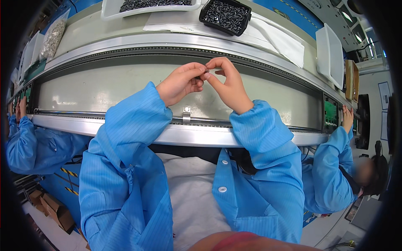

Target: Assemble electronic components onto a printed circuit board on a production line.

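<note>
My left hand [181,81] and my right hand [227,81] meet above the middle of the conveyor [138,90]. Thumbs and fingertips of both are pinched together around a tiny dark part [205,71]. Most of that part is hidden by the fingers, so its exact kind cannot be made out. Beyond my hands stands a black tray [225,17] full of small black cylindrical components. Left of it a white bin [109,12] holds more small dark pieces.
A metal rail [184,42] with a chain runs along the far side. White paper [289,46] lies under the black tray. An empty-looking white bin [328,54] is at right. Green circuit boards [330,111] sit at the right end, near a co-worker's hand [347,119]. Another co-worker works at far left.
</note>
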Demonstrator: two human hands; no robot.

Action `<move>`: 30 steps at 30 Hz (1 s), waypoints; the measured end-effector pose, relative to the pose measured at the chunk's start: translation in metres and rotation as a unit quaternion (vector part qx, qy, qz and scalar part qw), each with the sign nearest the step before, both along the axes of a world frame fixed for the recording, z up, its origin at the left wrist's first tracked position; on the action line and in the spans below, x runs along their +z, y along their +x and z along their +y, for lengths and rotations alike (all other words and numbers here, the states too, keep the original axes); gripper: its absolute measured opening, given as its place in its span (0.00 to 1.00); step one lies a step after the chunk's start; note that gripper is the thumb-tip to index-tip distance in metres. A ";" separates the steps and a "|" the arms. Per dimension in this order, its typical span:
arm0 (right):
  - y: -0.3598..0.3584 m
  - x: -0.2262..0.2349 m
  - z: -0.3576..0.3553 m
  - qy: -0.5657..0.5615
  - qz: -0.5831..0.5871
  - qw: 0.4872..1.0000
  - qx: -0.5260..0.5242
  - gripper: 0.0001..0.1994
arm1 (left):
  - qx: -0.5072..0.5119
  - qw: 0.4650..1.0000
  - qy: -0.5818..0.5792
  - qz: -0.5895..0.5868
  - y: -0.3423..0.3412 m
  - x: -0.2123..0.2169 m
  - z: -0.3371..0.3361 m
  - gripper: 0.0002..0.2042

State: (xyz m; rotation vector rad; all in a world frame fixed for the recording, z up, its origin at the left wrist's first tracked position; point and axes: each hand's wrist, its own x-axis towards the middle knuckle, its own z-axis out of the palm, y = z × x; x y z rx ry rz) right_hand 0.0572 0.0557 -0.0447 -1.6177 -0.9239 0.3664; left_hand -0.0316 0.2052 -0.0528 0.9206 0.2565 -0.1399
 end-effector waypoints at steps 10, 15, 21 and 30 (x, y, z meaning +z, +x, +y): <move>0.010 -0.003 -0.003 -0.002 -0.049 0.999 0.010 0.03 | -0.003 1.000 0.019 -0.004 -0.001 0.002 -0.004 0.06; 0.009 -0.002 -0.002 -0.011 -0.050 0.999 0.016 0.03 | 0.009 1.000 0.017 0.006 -0.001 0.002 -0.004 0.06; 0.008 0.001 -0.002 -0.004 -0.082 0.997 0.016 0.04 | 0.010 1.000 0.024 0.005 -0.001 0.003 -0.005 0.06; 0.009 0.000 -0.004 -0.002 -0.100 0.995 0.022 0.05 | 0.000 0.999 0.038 0.013 -0.002 -0.001 -0.005 0.06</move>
